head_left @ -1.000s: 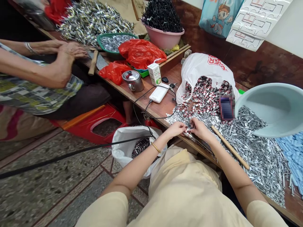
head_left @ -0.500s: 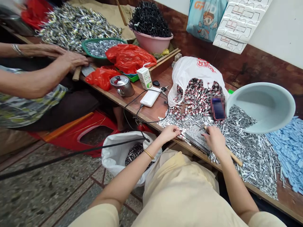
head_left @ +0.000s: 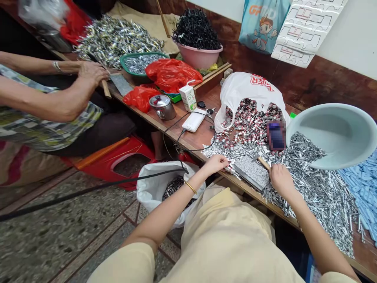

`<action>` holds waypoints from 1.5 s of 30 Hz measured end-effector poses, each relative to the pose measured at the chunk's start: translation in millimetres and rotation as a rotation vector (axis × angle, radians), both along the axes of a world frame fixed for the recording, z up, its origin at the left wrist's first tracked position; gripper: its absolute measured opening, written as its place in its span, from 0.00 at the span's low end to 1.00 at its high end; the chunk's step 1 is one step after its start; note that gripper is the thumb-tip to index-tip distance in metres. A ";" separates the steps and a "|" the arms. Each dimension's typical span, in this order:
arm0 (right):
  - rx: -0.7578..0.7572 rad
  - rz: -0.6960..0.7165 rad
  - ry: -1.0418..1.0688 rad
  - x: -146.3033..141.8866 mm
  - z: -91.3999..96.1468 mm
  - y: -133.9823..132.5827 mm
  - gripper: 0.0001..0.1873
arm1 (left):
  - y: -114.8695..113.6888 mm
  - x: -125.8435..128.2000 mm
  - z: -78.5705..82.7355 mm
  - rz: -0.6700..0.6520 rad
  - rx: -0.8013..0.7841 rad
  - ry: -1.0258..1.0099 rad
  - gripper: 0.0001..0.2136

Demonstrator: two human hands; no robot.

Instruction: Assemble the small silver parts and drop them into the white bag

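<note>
My left hand [head_left: 217, 162] is pinched on a small metal piece at the left edge of a speckled grey block [head_left: 251, 172] on the wooden bench. My right hand [head_left: 281, 180] is closed around the wooden handle of a small hammer [head_left: 263, 162], whose head rests near the block's far corner. A wide heap of small silver metal parts [head_left: 318, 188] lies under and to the right of my right hand. Behind the block, an open white bag [head_left: 250, 88] spills red-and-silver pieces [head_left: 250, 122].
A pale blue basin [head_left: 335, 133] and blue pieces [head_left: 362, 184] stand at the right. A power bank [head_left: 194, 120], carton [head_left: 188, 98], steel pot [head_left: 161, 107] and red bags [head_left: 172, 72] lie left. A white bag of parts [head_left: 165, 184] sits on the floor. Another person's hands [head_left: 91, 72] work at far left.
My right hand left the small piece, slid right along the bench and closed on the hammer handle. My left hand stayed at the block's edge.
</note>
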State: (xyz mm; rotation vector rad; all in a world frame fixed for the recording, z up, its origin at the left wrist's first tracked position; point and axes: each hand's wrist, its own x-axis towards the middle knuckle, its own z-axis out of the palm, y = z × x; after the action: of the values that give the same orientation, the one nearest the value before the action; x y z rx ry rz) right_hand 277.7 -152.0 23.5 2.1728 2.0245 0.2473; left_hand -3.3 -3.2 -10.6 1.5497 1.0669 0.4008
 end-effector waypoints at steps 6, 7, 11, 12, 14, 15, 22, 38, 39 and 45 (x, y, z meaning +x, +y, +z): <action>-0.030 -0.167 0.126 -6.6 17.4 1.5 0.14 | 1.5 0.6 -3.3 -0.012 0.049 0.026 0.07; -0.029 -0.180 0.173 -9.3 23.6 0.8 0.15 | 1.6 0.6 -3.3 -0.016 0.061 0.035 0.07; -0.069 -0.049 0.408 -30.5 46.7 -5.0 0.17 | 1.3 -0.2 0.7 -0.043 0.120 0.086 0.07; -0.088 0.026 0.453 -37.9 49.8 -6.3 0.18 | 1.0 -0.4 2.7 -0.048 0.135 0.100 0.07; -0.111 0.167 0.490 -52.6 51.7 -7.1 0.21 | 0.4 -0.8 7.3 -0.056 0.167 0.125 0.07; -0.113 0.212 0.483 -59.1 51.2 -6.7 0.23 | 0.1 -0.9 9.7 -0.059 0.185 0.133 0.07; -0.240 0.197 0.273 -77.0 56.8 -0.1 0.33 | -3.1 -0.9 17.7 -0.045 0.242 0.141 0.07; -0.256 0.176 0.239 -85.9 64.9 0.4 0.33 | -1.3 -2.2 12.7 -0.055 0.183 0.091 0.07; -0.276 0.170 0.226 -87.3 65.0 0.5 0.33 | -0.7 -2.8 10.9 -0.050 0.141 0.067 0.07; -0.275 0.185 0.241 -83.7 71.3 0.2 0.32 | -3.9 -3.8 5.2 -0.033 -0.141 -0.174 0.07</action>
State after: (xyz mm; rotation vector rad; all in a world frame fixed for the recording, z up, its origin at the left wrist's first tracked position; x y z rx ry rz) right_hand 194.0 -151.8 94.8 1.9274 2.2329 -0.2709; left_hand -7.2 -7.1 -5.4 1.3795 0.9144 0.4206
